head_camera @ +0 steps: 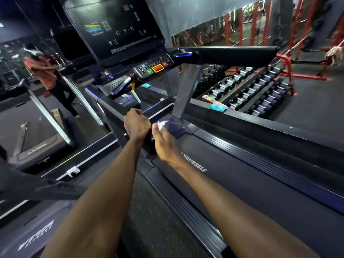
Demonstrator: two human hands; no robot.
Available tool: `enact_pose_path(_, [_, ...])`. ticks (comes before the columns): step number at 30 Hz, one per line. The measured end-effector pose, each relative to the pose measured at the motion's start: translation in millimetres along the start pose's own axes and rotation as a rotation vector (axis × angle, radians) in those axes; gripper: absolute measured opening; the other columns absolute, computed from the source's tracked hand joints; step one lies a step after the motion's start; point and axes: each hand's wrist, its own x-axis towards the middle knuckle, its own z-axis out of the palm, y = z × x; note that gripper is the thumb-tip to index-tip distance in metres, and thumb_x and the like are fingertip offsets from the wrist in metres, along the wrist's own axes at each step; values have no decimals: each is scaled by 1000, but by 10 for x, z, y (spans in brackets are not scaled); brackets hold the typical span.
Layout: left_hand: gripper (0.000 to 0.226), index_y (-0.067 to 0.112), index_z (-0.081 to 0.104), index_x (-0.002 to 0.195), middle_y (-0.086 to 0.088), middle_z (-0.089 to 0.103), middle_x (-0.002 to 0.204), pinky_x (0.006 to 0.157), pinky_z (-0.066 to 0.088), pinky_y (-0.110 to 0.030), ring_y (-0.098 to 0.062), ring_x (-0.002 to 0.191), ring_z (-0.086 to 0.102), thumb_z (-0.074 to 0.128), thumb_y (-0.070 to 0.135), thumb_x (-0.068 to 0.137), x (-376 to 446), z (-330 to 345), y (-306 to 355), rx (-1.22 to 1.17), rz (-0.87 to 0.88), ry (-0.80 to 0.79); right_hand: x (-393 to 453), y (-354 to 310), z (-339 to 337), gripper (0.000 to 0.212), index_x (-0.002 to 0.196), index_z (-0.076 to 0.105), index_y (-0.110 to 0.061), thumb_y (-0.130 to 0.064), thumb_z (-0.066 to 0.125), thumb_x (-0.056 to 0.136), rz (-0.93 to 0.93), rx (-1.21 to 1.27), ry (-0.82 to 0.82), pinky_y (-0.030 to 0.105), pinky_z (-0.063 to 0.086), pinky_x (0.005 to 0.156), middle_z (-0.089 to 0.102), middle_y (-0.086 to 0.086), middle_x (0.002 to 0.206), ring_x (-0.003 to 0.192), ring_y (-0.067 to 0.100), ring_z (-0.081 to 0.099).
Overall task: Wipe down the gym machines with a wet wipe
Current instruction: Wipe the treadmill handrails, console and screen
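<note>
A black treadmill fills the view, its belt point(251, 183) running to the right and its console point(154, 68) with coloured buttons above. My left hand point(136, 124) grips the near handrail point(106, 104) of the treadmill. Just to its right, my right hand point(163, 141) pinches a small white wet wipe point(161, 125) and holds it over the front end of the deck, by the foot of the grey upright point(184, 97). Whether the wipe touches the deck cannot be told.
A blue wipe packet point(218, 107) lies on the far side rail. Behind it stands a dumbbell rack point(256, 90) and red frames point(290, 30). A mirror point(37, 86) on the left reflects a person. Another treadmill point(35, 233) lies at bottom left.
</note>
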Motion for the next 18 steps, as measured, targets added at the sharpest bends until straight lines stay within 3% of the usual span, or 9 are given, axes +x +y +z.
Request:
enact_pose_path(2, [32,13,65,109,-8,66,115,102,44,-39,-29,115,56,46,3,86,6,5,-1,12,5,3,80,81,8,73,138,52,-4,-62,26,102,73,83,-23,30,34,107,53,18,141,132,31,48])
enact_pose_path(4, [33,14,66,110,-7,65,115,103,43,-38,-28,118,54,46,3,86,20,21,-13,13,5,4,65,239,46,100,144,49,-11,-86,21,85,163,152,-16,41,32,116,50,14,147,137,29,45])
enact_pose_path(6, [33,15,65,110,-6,65,116,103,41,-36,-26,120,51,45,3,88,43,37,-16,26,13,16,60,266,62,96,148,45,-15,-84,17,86,148,149,-28,48,31,117,46,13,150,139,29,43])
enact_pose_path(8, [34,14,66,111,-4,65,117,102,39,-34,-24,122,49,44,3,88,47,41,-25,42,23,23,125,138,37,84,148,45,-12,-71,15,96,106,202,-63,45,31,118,48,14,149,139,27,43])
enact_pose_path(10, [34,13,66,112,-4,65,118,102,40,-35,-24,121,50,43,2,89,51,60,-15,59,35,25,285,104,22,86,148,44,-8,-71,16,97,128,296,-92,40,30,119,48,13,148,140,23,42])
enact_pose_path(14, [36,12,68,110,-6,67,116,103,43,-35,-26,118,54,44,0,86,89,84,-77,75,56,47,415,487,99,130,140,53,-19,-108,29,48,239,481,-129,47,31,119,50,11,148,139,25,45])
enact_pose_path(18, [38,8,70,106,-10,70,110,84,37,-15,-25,108,61,43,-5,84,111,94,-95,87,80,84,471,283,42,110,151,37,-14,-91,10,77,76,384,-259,44,25,121,39,10,156,146,23,33])
